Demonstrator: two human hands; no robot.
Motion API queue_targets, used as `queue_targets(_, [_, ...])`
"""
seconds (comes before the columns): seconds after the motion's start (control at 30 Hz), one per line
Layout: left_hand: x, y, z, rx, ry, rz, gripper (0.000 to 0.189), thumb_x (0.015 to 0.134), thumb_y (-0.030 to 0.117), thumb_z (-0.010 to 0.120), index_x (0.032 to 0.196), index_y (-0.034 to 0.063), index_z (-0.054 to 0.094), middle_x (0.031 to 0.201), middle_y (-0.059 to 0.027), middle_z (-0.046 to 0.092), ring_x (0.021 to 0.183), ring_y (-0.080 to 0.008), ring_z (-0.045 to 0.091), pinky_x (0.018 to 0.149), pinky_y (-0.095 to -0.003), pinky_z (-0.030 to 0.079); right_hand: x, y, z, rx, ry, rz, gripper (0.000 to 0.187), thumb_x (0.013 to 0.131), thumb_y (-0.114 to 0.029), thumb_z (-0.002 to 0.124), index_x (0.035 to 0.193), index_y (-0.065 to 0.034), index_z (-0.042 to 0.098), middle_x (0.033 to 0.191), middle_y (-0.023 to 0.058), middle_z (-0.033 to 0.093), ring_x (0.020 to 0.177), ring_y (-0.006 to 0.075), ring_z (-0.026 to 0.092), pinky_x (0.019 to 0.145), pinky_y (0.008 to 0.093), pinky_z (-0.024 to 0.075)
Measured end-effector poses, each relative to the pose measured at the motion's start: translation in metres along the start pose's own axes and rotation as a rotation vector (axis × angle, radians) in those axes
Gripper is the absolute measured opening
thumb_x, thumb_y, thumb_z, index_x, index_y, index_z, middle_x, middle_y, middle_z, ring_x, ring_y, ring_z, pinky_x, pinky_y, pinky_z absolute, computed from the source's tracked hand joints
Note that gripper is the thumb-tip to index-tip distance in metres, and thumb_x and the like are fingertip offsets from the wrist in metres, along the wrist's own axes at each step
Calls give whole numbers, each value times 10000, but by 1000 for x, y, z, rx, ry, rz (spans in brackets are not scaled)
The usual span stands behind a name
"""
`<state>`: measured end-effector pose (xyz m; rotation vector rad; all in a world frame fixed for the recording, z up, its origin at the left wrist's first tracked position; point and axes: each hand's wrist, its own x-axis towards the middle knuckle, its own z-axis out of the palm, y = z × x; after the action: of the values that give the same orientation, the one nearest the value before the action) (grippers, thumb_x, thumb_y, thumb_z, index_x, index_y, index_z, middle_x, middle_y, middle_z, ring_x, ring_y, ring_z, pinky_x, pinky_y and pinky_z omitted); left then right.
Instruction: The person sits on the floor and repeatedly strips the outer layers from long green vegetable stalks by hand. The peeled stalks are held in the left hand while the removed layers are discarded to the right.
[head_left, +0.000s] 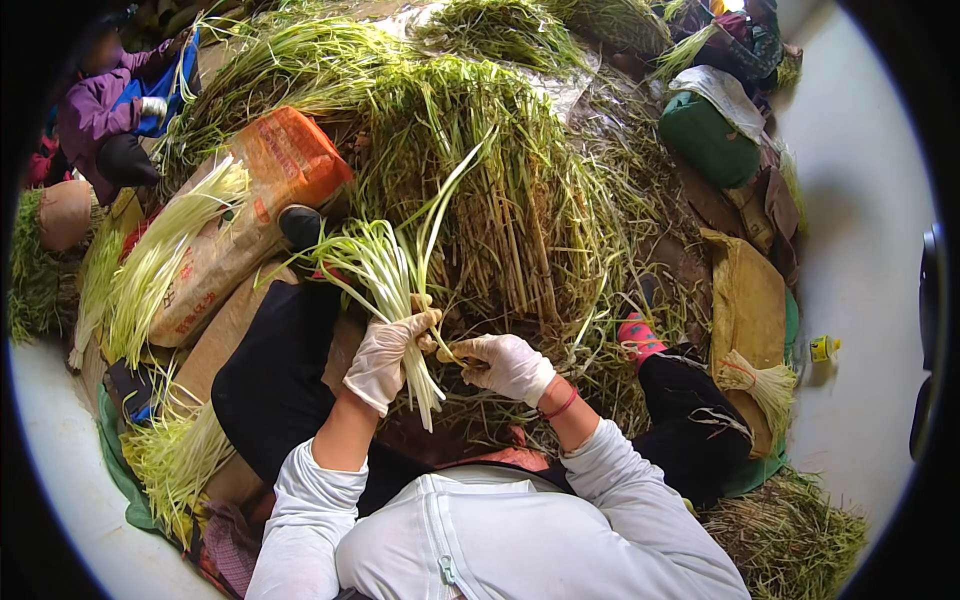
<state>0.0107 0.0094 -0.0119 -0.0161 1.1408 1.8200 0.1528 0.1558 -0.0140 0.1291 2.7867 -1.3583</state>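
My left hand (390, 352), in a pale thin glove, is closed round a bundle of long white-and-green stalks (386, 277); their white ends point down towards my lap. My right hand (499, 367), gloved too, pinches the lower end of a single leafy stalk (431, 247) just right of the bundle. That stalk's leaves reach up and to the right. Beyond both hands stands a large heap of uncleaned green stalks (480, 195) with brownish lower ends. The fingertips of my right hand are partly hidden by its own glove.
Pale cleaned stalks (176, 251) lie on a printed sack (217, 277) at the left, with another pile (180, 457) nearer me. A tied bundle (757, 390) rests on a yellowish board (742, 300) at the right. One person (112, 112) sits at upper left, another (742, 45) at upper right.
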Motion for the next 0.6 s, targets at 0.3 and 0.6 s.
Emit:
queue_targets(0.3, [-4, -3, 5, -34, -38, 116, 195, 846, 46, 664, 1033, 13, 616, 893, -71, 668, 740, -115, 630, 570, -186, 489, 29, -5, 13, 1064, 210, 268, 186, 886, -158, 659, 987, -1, 662, 836, 19, 673, 652, 61, 567, 578, 203, 461])
queue_targets(0.6, [2, 26, -6, -205, 84, 188, 168, 814, 61, 703, 961, 86, 628, 845, -40, 657, 606, -84, 583, 576, -251, 504, -17, 50, -28, -406, 3, 583, 259, 767, -198, 702, 1004, -94, 688, 891, 139, 690, 791, 245, 676, 715, 346, 534])
